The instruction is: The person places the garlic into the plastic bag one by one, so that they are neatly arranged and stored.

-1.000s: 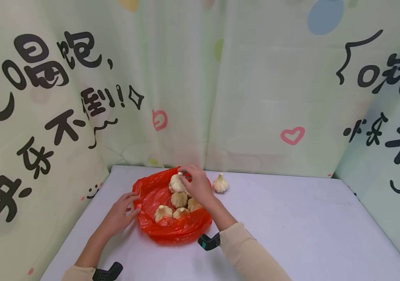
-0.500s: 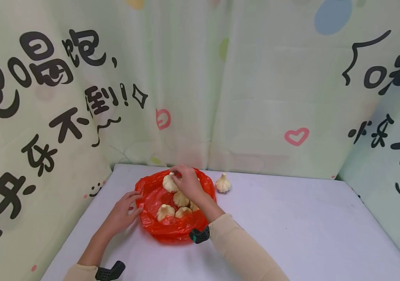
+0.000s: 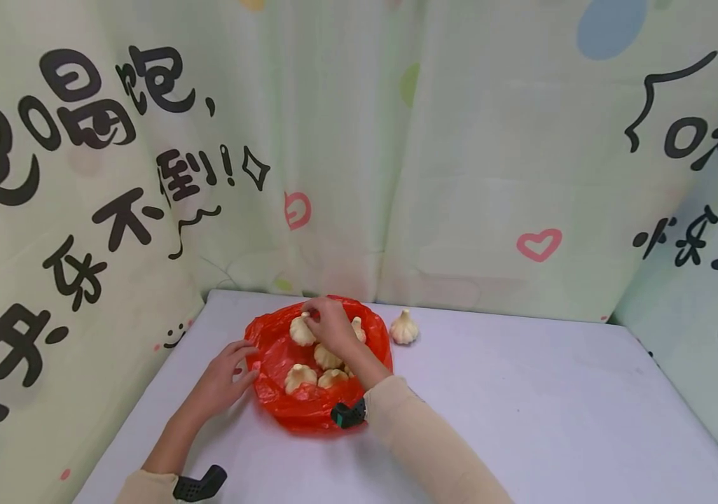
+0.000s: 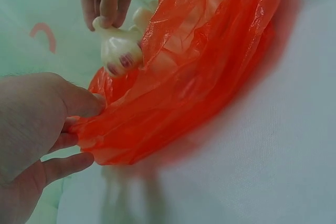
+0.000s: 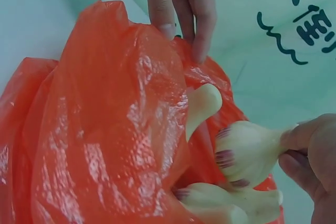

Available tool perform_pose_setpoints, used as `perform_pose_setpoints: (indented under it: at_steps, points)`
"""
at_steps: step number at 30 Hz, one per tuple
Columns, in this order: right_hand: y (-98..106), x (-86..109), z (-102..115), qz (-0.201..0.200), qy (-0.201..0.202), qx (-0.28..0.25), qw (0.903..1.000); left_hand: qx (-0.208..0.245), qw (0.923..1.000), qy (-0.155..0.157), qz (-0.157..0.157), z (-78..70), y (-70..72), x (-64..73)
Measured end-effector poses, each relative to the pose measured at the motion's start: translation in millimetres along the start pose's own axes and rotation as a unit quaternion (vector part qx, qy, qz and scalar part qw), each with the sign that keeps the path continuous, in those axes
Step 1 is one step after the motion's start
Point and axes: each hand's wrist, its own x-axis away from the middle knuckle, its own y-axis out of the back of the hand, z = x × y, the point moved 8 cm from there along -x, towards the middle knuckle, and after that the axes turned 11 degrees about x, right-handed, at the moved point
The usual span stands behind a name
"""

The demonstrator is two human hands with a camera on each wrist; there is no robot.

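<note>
A red plastic bag [image 3: 283, 413] stands open on the table with several garlic bulbs [image 3: 300, 378] inside. My right hand [image 3: 333, 325] pinches one garlic bulb [image 5: 247, 153] by its stem, over the bag's left-back part. Purple patches mark that bulb's underside in both wrist views. On the left side, my left hand [image 3: 223, 381] pinches the bag's rim, thumb on one face and fingers on the other, as the left wrist view shows. Part of the bag's contents is hidden behind my right hand and forearm.
A single garlic bulb [image 3: 405, 327] sits on the white table [image 3: 522, 406] just right of the bag. Behind the table hangs a pale green curtain [image 3: 459, 175] with printed characters and hearts, which also runs along both sides.
My right hand has moved left over the bag with the garlic bulb, uncovering another bulb at the bag's right side. The left hand keeps its place at the rim. The head view has shifted slightly.
</note>
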Motion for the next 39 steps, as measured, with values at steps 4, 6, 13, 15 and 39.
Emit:
perform_pose_setpoints:
  at_steps: [4, 6, 13, 15, 39]
  points:
    - [-7.6, -3.0, -1.2, 0.004, -0.010, -0.001, 0.9999, 0.006, 1.0000, 0.002, 0.000, -0.6, 0.8, -0.2]
    - [-10.4, -3.9, -2.0, 0.003, -0.016, 0.001, 0.9999, 0.008, 1.0000, 0.001, 0.001, -1.4, 0.5, -0.6]
    - [-17.6, -7.3, -1.2, 0.009, -0.016, -0.011, 0.9998, 0.001, 1.0000, -0.003, -0.001, -2.1, 0.7, -2.0]
    - [-20.3, -8.5, -0.8, 0.016, -0.015, -0.005, 0.9997, 0.002, 1.0000, 0.000, 0.000, -1.4, 0.5, -2.1]
    - [-34.0, -12.2, 3.4, 0.047, -0.009, 0.021, 0.9986, 0.015, 0.9998, 0.010, 0.006, 3.6, -2.3, -1.6]
